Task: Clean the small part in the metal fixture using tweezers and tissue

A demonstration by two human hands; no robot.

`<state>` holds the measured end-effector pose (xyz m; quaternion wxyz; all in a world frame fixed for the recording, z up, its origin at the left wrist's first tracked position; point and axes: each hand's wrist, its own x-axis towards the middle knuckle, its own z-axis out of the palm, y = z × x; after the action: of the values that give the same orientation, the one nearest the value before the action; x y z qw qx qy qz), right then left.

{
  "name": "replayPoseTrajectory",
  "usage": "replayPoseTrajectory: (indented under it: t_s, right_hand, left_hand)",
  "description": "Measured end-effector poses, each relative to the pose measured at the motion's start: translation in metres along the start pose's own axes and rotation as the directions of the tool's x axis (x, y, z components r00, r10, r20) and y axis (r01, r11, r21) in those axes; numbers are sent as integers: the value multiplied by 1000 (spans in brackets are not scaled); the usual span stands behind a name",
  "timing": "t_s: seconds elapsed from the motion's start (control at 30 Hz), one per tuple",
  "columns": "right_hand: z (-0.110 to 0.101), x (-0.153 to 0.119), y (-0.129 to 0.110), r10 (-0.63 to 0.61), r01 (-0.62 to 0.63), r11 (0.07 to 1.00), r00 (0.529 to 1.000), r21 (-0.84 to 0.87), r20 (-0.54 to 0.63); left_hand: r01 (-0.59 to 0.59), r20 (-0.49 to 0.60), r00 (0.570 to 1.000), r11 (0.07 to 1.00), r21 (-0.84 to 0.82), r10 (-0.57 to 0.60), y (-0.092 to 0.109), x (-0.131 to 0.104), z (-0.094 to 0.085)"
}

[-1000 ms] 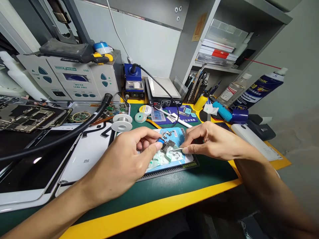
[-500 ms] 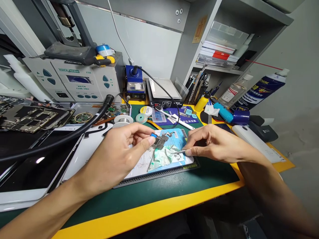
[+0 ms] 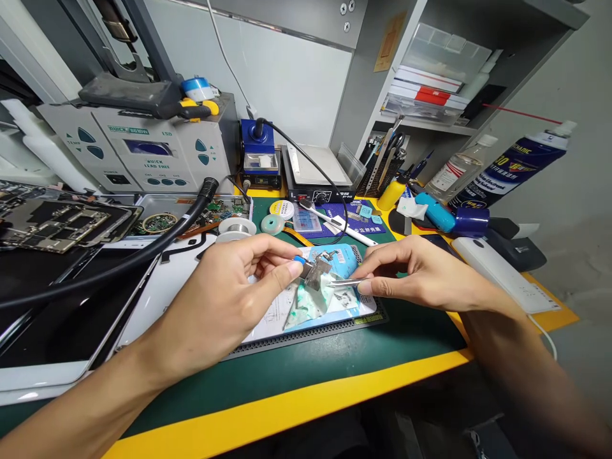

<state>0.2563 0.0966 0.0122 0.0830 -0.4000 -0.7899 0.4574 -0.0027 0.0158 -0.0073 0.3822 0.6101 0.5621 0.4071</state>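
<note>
Between thumb and fingers, my left hand (image 3: pixel 243 287) pinches a small grey metal part (image 3: pixel 317 274) with a blue piece at its held end. My right hand (image 3: pixel 406 274) grips metal tweezers (image 3: pixel 347 282), whose tips point left at the lower edge of the part; contact is too small to make out. Under both lies a crumpled white cloth (image 3: pixel 306 305) with green stains. The cloth rests on a blue and white sheet (image 3: pixel 351 261) over a grey perforated board (image 3: pixel 306 339).
A hot air station (image 3: pixel 148 153) stands back left, its black hose (image 3: pixel 143 261) crossing large screens (image 3: pixel 57 312). A solder spool (image 3: pixel 236 228) and a white brush (image 3: pixel 344 228) lie behind the hands. Bottles and a spray can (image 3: pixel 516 167) are at right.
The tweezers have moved up and left to the metal part, away from the cloth. The part has shifted slightly right and is turned a little. The camera view has shifted slightly.
</note>
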Motion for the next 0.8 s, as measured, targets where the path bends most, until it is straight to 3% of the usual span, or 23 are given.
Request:
replayPoseTrajectory:
  t_s: [0.37, 0.8]
  right_hand:
    - [12, 3, -5, 56, -54, 996, 998, 66, -26]
    - [16, 2, -13, -43, 41, 995, 999, -89, -25]
  left_hand:
    - [2, -14, 1000, 1000, 3, -2, 1, -3, 5]
    - [-7, -29, 1000, 998, 67, 9, 3, -8, 10]
